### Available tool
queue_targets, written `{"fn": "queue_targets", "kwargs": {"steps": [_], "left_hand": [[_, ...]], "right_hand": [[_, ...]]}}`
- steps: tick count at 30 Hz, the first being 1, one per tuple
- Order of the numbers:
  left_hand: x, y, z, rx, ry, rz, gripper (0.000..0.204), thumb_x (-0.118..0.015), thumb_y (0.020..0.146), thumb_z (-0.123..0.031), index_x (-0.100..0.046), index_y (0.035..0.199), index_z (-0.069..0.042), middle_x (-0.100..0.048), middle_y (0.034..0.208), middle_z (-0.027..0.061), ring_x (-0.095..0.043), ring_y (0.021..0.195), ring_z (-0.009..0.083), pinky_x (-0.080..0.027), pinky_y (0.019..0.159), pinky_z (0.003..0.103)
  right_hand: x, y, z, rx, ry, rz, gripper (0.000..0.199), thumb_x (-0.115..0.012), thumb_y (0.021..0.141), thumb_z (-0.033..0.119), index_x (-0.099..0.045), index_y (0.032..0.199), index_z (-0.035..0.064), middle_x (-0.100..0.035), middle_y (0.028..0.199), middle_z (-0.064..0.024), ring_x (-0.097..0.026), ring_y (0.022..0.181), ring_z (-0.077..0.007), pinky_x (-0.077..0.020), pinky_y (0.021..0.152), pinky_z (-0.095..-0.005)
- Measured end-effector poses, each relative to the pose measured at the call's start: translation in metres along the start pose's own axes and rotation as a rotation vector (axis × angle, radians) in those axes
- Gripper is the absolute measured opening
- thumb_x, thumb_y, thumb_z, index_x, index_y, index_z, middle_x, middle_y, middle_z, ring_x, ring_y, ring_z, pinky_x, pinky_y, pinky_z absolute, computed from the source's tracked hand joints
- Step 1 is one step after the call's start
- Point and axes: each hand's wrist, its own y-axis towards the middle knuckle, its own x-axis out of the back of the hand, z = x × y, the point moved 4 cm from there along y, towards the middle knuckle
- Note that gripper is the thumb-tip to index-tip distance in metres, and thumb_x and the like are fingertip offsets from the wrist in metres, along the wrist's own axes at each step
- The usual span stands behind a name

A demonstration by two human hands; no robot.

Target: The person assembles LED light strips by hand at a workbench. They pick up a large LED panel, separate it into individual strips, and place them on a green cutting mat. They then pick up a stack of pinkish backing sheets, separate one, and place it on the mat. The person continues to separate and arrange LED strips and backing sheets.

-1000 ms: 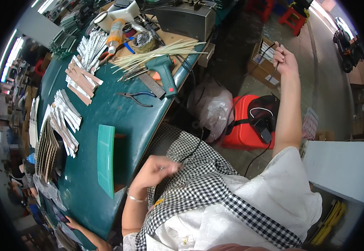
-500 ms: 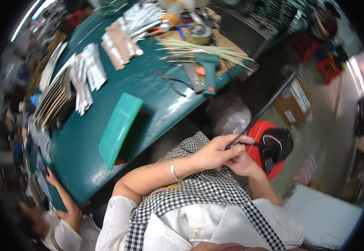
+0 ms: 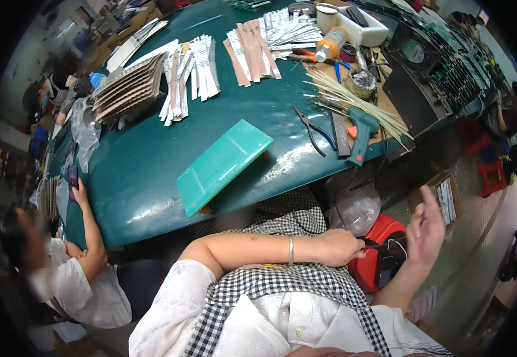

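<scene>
Reaching across the checked apron [image 3: 288, 282], the left hand [image 3: 340, 247] is closed around a dark cord [image 3: 377, 246], which emerges on its right, between the two hands. The right hand [image 3: 426, 232] is raised at the right, partly open with its forefinger extended; whether it pinches anything cannot be told. At the near left, a co-worker [image 3: 92, 291] holds a phone [image 3: 73, 175]. Just beyond the cord are a red object [image 3: 389, 225] and a clear plastic bag [image 3: 356, 208]. On the desk [image 3: 139, 184], a green panel [image 3: 222, 169] stands tilted near the close edge. To its right lie pliers [image 3: 308, 124], a flat bar [image 3: 340, 134] and a green glue gun [image 3: 362, 134], with pale sticks [image 3: 359, 98] behind. Farther off are brown ridged sheets [image 3: 130, 92] at left, white strips [image 3: 205, 65] at centre, and an orange bottle [image 3: 332, 44] at right.
</scene>
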Motion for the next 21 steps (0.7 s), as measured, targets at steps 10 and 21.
{"fn": "queue_targets", "kwargs": {"steps": [10,21], "left_hand": [[0.015,-0.01,0.013,-0.21,0.116,-0.152,0.066,-0.07,0.08,-0.027,-0.044,0.135,-0.003,-0.04,0.141,0.0198,-0.04,0.128,0.0377,-0.036,0.106,0.043],[0.042,-0.072,0.05,0.253,-0.18,0.025,0.042,-0.069,0.083,-0.014,-0.059,0.123,-0.003,-0.065,0.114,0.0167,-0.064,0.101,0.0286,-0.05,0.088,0.035]], "right_hand": [[0.111,0.076,0.098,0.359,-0.49,-0.487,0.024,-0.055,0.097,0.02,-0.061,0.113,0.004,-0.05,0.069,0.0054,-0.033,0.049,0.0009,-0.0259,0.041,-0.0163],[0.181,0.167,-0.108,-0.069,-0.564,-0.469,0.012,-0.062,0.089,0.014,-0.068,0.088,0.0043,-0.065,0.071,-0.0016,-0.051,0.058,-0.0061,-0.0419,0.053,-0.0224]]}}
